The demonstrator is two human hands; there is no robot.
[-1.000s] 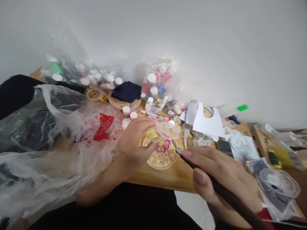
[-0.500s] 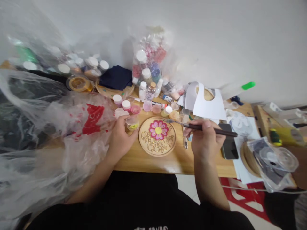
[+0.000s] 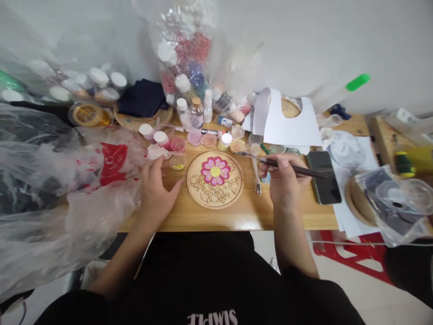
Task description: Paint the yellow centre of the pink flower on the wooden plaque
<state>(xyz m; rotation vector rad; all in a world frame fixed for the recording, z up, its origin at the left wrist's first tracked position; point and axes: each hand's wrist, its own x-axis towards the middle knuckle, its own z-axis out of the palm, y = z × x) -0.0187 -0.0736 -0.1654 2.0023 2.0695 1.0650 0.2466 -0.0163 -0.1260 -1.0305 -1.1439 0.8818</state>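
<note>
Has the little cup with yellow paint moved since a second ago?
Yes. The left hand held the cup up over the wooden disc then; now it stands on the table, left of the disc, released.

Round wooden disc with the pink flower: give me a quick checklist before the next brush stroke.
1. Round wooden disc with pink-and-yellow flower lies flat on the wooden table: ok.
2. Right hand grips the dark thin-handled brush: ok.
3. Brush tip over the disc: not ok, it points at the small paint cups beyond the rim.
4. Paint on the brush tip: cannot tell.
5. Left hand steadying the disc: not ok, it rests on the table beside it.
6. Small clear cup of yellow paint upright, near the left hand: ok.
</note>
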